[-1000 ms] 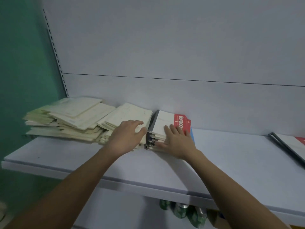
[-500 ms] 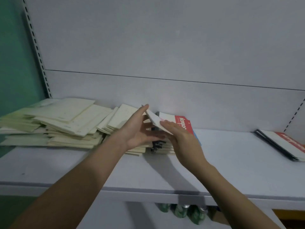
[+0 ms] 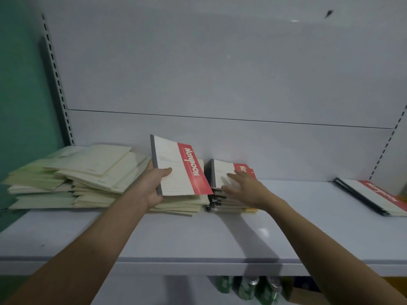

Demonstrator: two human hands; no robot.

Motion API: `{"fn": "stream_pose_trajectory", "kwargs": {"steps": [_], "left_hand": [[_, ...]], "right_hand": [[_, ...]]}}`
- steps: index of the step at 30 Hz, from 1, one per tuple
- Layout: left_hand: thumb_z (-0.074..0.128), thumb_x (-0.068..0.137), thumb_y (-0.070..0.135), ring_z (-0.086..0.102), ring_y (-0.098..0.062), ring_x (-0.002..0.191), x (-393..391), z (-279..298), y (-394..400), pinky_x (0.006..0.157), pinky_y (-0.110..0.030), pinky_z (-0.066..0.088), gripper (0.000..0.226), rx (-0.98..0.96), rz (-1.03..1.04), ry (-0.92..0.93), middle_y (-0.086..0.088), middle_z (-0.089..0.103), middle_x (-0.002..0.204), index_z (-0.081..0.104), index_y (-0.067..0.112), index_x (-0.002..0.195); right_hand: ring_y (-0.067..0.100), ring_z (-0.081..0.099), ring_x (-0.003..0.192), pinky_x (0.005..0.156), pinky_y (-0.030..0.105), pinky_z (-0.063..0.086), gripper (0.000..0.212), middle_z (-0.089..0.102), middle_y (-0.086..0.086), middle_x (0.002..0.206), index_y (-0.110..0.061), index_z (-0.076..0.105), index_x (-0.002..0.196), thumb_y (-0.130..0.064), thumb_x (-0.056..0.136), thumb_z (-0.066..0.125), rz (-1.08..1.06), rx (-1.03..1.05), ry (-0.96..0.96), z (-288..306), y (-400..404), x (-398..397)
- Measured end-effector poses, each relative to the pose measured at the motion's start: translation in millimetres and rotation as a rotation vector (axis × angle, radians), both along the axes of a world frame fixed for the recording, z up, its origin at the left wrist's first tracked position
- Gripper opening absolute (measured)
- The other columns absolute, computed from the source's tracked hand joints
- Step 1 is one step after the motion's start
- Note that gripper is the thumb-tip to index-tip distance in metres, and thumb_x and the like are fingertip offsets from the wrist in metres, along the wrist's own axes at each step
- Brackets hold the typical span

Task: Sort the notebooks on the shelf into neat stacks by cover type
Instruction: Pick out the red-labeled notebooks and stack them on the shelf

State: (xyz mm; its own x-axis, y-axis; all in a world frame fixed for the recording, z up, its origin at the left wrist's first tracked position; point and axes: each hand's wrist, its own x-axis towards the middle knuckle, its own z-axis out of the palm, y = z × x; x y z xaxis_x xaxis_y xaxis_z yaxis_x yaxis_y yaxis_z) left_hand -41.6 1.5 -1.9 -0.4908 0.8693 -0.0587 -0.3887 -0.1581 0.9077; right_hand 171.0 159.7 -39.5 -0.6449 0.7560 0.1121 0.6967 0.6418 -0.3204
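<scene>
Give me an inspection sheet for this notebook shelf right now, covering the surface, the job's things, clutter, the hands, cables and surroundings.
Surface: pale grey shelf board, bare along its front.
Job's things: untidy pile of cream-covered notebooks at left; stack of red-and-white notebooks mid-shelf; another red-and-white notebook stack at far right; one red-and-white notebook lifted.
Clutter: nothing seen.
Hands: left hand grips the lifted notebook by its spine edge; right hand open, fingers spread on the middle stack.
Cables: nothing seen.
Surroundings: grey back panel, green wall at left, green cans below the shelf.
</scene>
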Motion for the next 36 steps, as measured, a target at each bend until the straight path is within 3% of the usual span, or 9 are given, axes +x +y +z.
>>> {"fn": "stream_pose_trajectory", "kwargs": {"steps": [3, 8, 12, 16, 19, 24, 27, 29, 36], "left_hand": [[0.042, 0.100, -0.003, 0.064, -0.031, 0.100, -2.4, -3.3, -8.1, 0.072, -0.043, 0.055, 0.044, -0.005, 0.007, -0.006, -0.010, 0.064, 0.120, 0.046, 0.024, 0.135], [0.043, 0.100, 0.001, 0.066, -0.029, 0.099, -12.4, -15.7, -20.2, 0.067, -0.041, 0.056, 0.043, -0.025, 0.009, 0.006, -0.005, 0.067, 0.116, 0.048, 0.028, 0.133], [0.042, 0.101, 0.001, 0.065, -0.028, 0.100, -5.6, -18.7, -20.0, 0.071, -0.043, 0.055, 0.043, -0.040, -0.009, -0.011, -0.007, 0.066, 0.118, 0.048, 0.027, 0.135], [0.041, 0.104, 0.011, 0.064, -0.028, 0.102, 19.9, -19.2, -9.2, 0.071, -0.042, 0.056, 0.040, -0.039, -0.042, -0.001, -0.007, 0.063, 0.124, 0.044, 0.030, 0.138], [0.053, 0.099, 0.030, 0.068, -0.029, 0.103, 38.2, -22.5, -1.0, 0.073, -0.042, 0.058, 0.034, 0.042, -0.052, -0.051, -0.007, 0.069, 0.120, 0.049, 0.028, 0.134], [0.057, 0.089, -0.007, 0.070, -0.027, 0.100, 27.0, -32.4, -6.6, 0.067, -0.038, 0.059, 0.054, 0.070, -0.081, -0.010, -0.009, 0.071, 0.116, 0.051, 0.024, 0.133], [0.050, 0.091, -0.012, 0.068, -0.028, 0.102, 12.1, -33.4, -14.7, 0.067, -0.038, 0.057, 0.054, 0.046, -0.012, 0.018, -0.007, 0.070, 0.117, 0.052, 0.024, 0.131], [0.048, 0.093, -0.009, 0.066, -0.028, 0.105, 2.3, -31.6, -21.4, 0.069, -0.038, 0.057, 0.048, 0.060, 0.023, -0.002, -0.006, 0.069, 0.117, 0.054, 0.023, 0.128], [0.048, 0.093, -0.006, 0.066, -0.027, 0.102, -13.1, -27.6, -28.1, 0.056, -0.033, 0.057, 0.047, 0.038, 0.122, -0.069, -0.009, 0.067, 0.121, 0.051, 0.018, 0.133]], "right_hand": [[0.026, 0.031, 0.141, 0.112, 0.045, 0.027, 0.067, 0.038, -0.001, 0.149, -0.026, 0.035, 0.143, -0.068, 0.091, 0.038, 0.034, 0.063, -0.141, -12.6, -6.4, -2.2], [0.021, 0.052, 0.108, 0.084, 0.036, 0.045, 0.043, 0.058, -0.005, 0.113, -0.028, 0.059, 0.120, -0.059, 0.093, 0.045, 0.016, 0.280, -0.016, -16.8, -24.3, 15.4], [0.025, 0.058, 0.092, 0.073, 0.034, 0.045, 0.025, 0.063, -0.002, 0.097, -0.035, 0.064, 0.111, -0.036, 0.102, 0.040, -0.020, 0.071, 0.382, -2.3, -35.4, 19.1], [0.018, 0.053, 0.123, 0.096, 0.037, 0.049, 0.039, 0.053, -0.004, 0.140, -0.038, 0.047, 0.140, -0.037, 0.103, 0.038, 0.051, 0.057, 0.567, 4.0, -65.4, -5.3], [0.016, 0.031, 0.143, 0.116, 0.037, 0.030, 0.049, 0.032, -0.005, 0.156, -0.036, 0.033, 0.149, -0.048, 0.101, 0.031, 0.264, 0.182, 0.300, -7.7, -95.3, -25.0], [0.002, 0.010, 0.147, 0.119, 0.024, 0.011, 0.054, 0.015, -0.018, 0.159, -0.041, 0.020, 0.152, -0.056, 0.099, 0.023, 0.430, 0.054, 0.215, -17.4, -101.2, -31.2], [-0.007, 0.028, 0.135, 0.106, 0.009, 0.017, 0.048, 0.031, -0.024, 0.149, -0.036, 0.039, 0.145, -0.050, 0.100, 0.028, 0.343, -0.109, 0.386, -2.4, -93.9, -20.7], [0.003, 0.046, 0.124, 0.100, 0.016, 0.032, 0.038, 0.051, -0.013, 0.138, -0.026, 0.054, 0.136, -0.038, 0.103, 0.038, 0.157, 0.005, 0.516, 0.3, -77.6, -14.0], [0.032, 0.027, 0.140, 0.110, 0.045, 0.032, 0.047, 0.026, 0.012, 0.155, -0.023, 0.028, 0.147, -0.036, 0.102, 0.036, -0.023, 0.115, -0.214, -12.9, -20.2, -11.6]]}}
